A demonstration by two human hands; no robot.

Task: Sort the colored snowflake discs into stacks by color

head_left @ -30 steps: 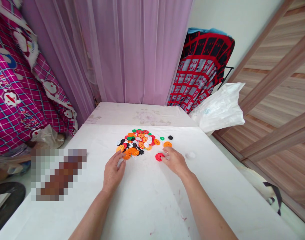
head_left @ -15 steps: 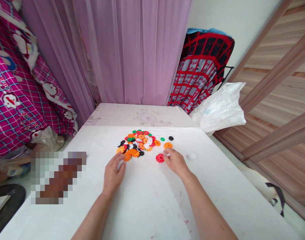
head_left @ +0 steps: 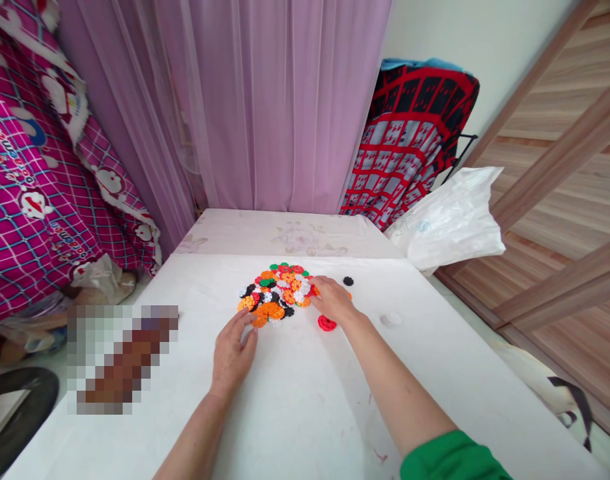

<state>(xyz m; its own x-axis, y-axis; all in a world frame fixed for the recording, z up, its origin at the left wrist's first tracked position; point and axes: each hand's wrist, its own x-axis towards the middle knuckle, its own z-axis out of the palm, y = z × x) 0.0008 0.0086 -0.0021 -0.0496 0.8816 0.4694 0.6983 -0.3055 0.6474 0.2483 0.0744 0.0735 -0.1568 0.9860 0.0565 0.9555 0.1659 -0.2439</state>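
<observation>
Colourful flower-shaped plastic discs (head_left: 285,283) lie in a loose pile in the middle of the white-covered table. My left hand (head_left: 235,347) rests at the pile's near left edge, fingers spread, fingertips by the orange discs (head_left: 269,311). Over the pile's right edge reaches my right hand (head_left: 333,298), its thumb and fingers apart around a red and orange disc; nothing is seen gripped. Just in front of that hand sits a small stack of red discs (head_left: 327,323). A black disc (head_left: 349,281) lies apart to the right, and my right hand partly covers an orange one.
The table's white cloth (head_left: 295,407) has reddish marks near the front. A white plastic bag (head_left: 455,220) stands at the right edge, and a faint clear round piece (head_left: 389,319) lies nearer. Purple curtains (head_left: 275,107) hang behind; a blurred block covers something at left.
My right hand has moved left and away from me, from beside the red stack to the pile's right edge. The left hand stays by the pile. The view has shifted slightly.
</observation>
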